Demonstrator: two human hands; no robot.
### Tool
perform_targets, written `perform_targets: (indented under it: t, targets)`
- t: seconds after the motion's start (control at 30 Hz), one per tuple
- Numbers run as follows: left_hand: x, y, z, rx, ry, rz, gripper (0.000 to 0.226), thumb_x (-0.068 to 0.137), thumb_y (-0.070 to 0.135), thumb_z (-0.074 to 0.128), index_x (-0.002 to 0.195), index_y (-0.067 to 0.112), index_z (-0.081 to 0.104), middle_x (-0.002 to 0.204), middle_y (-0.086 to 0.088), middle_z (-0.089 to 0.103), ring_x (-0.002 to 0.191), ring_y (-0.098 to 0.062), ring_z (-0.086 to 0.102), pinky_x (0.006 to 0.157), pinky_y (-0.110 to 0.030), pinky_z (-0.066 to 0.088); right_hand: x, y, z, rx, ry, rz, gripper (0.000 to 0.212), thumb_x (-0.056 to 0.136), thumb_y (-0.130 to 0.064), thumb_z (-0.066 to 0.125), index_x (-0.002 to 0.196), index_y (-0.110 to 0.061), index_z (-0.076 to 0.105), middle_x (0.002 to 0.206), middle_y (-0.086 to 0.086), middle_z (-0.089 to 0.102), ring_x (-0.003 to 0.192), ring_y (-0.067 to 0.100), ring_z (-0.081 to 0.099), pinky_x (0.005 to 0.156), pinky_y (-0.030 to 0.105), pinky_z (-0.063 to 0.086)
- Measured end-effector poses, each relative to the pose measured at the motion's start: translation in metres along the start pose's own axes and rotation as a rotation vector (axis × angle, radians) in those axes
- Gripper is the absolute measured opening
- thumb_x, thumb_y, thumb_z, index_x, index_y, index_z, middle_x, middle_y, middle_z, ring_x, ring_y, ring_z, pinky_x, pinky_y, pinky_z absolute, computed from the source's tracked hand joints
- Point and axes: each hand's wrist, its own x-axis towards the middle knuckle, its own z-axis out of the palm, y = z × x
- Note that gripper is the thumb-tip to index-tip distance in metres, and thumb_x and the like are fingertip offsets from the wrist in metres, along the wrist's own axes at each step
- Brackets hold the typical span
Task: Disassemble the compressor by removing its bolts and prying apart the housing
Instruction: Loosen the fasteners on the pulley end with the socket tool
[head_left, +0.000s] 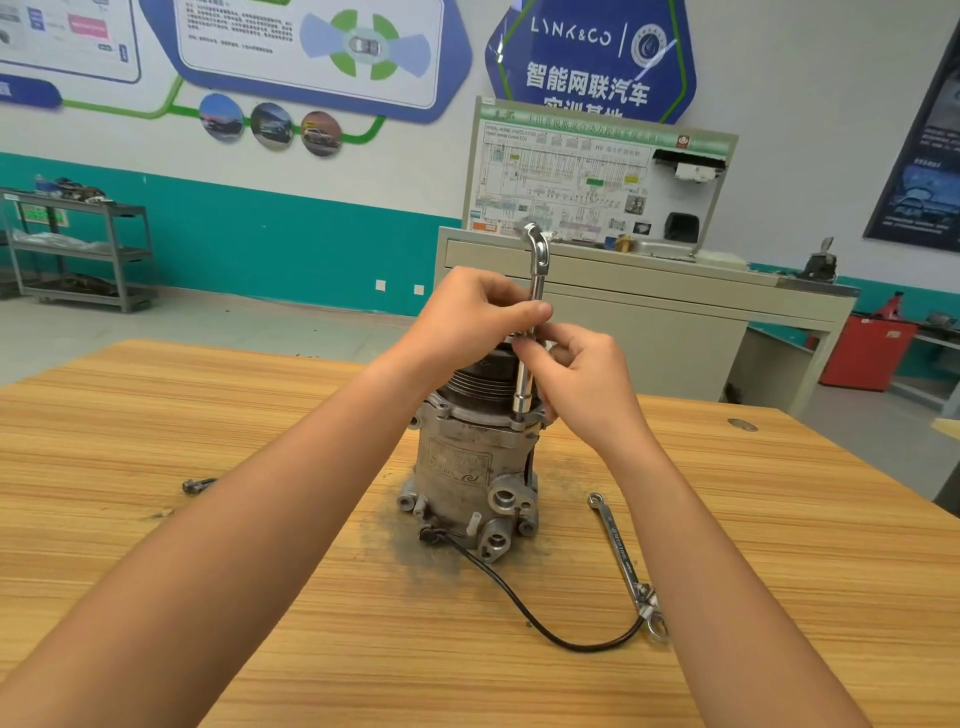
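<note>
The left hand (475, 312) pinches the upright shaft of a chrome L-shaped socket wrench (538, 260) between thumb and fingers. Just below it, the right hand (584, 376) pinches the same shaft. The wrench's socket sits on the top flange of the grey, grimy metal compressor (462, 462), which stands upright on the striped wooden worktop (104, 415). A chrome ring spanner (621, 551) lies to its right and a dark loose bolt (197, 486) to its left.

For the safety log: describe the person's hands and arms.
The left hand and right hand are gloveless; no ring, watch or band shows. The left forearm and right forearm are bare to the frame's edge, no sleeve in view.
</note>
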Motion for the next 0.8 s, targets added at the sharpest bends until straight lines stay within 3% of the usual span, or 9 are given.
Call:
perform_targets:
  t: [0.07,0.13,0.23,0.33,0.47,0.57,0.63,0.73,0.8]
  targets:
    - [0.001,0.000,0.005,0.040,0.061,-0.001,0.021,0.080,0.025,0.073,0.064,0.021,0.060,0.056,0.012,0.058,0.053,0.003,0.050,0.048,-0.007,0.038,-0.002,0.001,0.004,-0.018,0.064,-0.016,0.007,0.087,-0.026,0.061,0.085,-0.019,0.062,0.045,-0.002,0.042,0.045,0.016,0.044,0.050,0.035,0.044]
    - [0.002,-0.001,0.006,0.063,0.072,0.000,0.021,0.080,0.027,0.073,0.068,0.017,0.060,0.064,0.007,0.057,0.055,0.002,0.049,0.049,-0.007,0.039,-0.002,0.003,0.006,-0.016,0.105,-0.025,0.011,0.088,-0.024,0.061,0.084,-0.014,0.063,0.040,-0.009,0.036,0.041,0.010,0.037,0.048,0.029,0.035]
    - [-0.002,0.002,0.001,0.014,-0.052,-0.005,0.011,0.089,0.024,0.062,0.081,0.020,0.066,0.077,0.004,0.066,0.063,0.006,0.055,0.056,-0.006,0.043,0.002,0.005,0.004,0.002,0.077,-0.011,0.018,0.090,-0.021,0.057,0.089,-0.006,0.067,0.039,-0.009,0.031,0.038,0.007,0.029,0.046,0.025,0.025]
    - [-0.002,0.004,-0.003,-0.042,-0.099,-0.034,0.012,0.093,0.021,0.057,0.095,0.020,0.069,0.091,-0.002,0.070,0.076,0.000,0.059,0.064,-0.008,0.046,0.003,0.005,0.002,0.000,0.051,-0.010,0.019,0.090,-0.022,0.056,0.090,-0.007,0.068,0.036,-0.010,0.032,0.037,0.006,0.029,0.043,0.021,0.022]
    - [0.000,0.004,0.001,0.018,0.043,0.002,0.014,0.084,0.023,0.069,0.071,0.019,0.067,0.064,0.010,0.063,0.053,0.010,0.052,0.052,-0.006,0.039,0.000,0.004,0.007,-0.032,0.136,-0.009,0.013,0.086,-0.030,0.062,0.078,-0.020,0.063,0.036,-0.010,0.035,0.038,0.007,0.032,0.044,0.022,0.024]
    - [0.000,0.004,0.006,0.067,0.090,0.023,0.020,0.080,0.027,0.073,0.065,0.019,0.062,0.062,0.008,0.060,0.051,0.007,0.051,0.049,-0.006,0.037,0.001,0.001,0.009,-0.096,0.198,-0.022,0.022,0.085,-0.030,0.063,0.071,-0.013,0.059,0.044,-0.009,0.036,0.043,0.008,0.032,0.046,0.027,0.027]
    - [-0.001,0.005,0.005,0.026,0.030,0.024,0.012,0.084,0.025,0.069,0.074,0.018,0.067,0.068,0.007,0.063,0.058,0.005,0.055,0.056,-0.008,0.044,0.004,0.000,0.007,-0.097,0.152,-0.031,0.026,0.087,-0.026,0.061,0.066,-0.011,0.056,0.045,-0.008,0.034,0.043,0.008,0.030,0.047,0.028,0.025]
    - [-0.003,0.008,-0.002,-0.030,-0.059,0.006,0.012,0.092,0.022,0.058,0.094,0.023,0.069,0.082,0.010,0.068,0.066,0.012,0.057,0.061,-0.005,0.044,0.007,0.000,0.003,-0.040,0.072,0.002,0.028,0.090,-0.026,0.057,0.077,-0.002,0.065,0.042,-0.009,0.032,0.038,0.007,0.027,0.046,0.026,0.021]
    - [0.000,0.010,-0.006,-0.016,-0.068,-0.020,0.013,0.093,0.022,0.057,0.098,0.024,0.069,0.092,0.003,0.071,0.076,0.003,0.058,0.066,-0.010,0.046,0.007,0.001,0.001,-0.041,0.044,0.016,0.029,0.091,-0.025,0.054,0.082,0.001,0.066,0.040,-0.009,0.030,0.037,0.006,0.027,0.045,0.025,0.021]
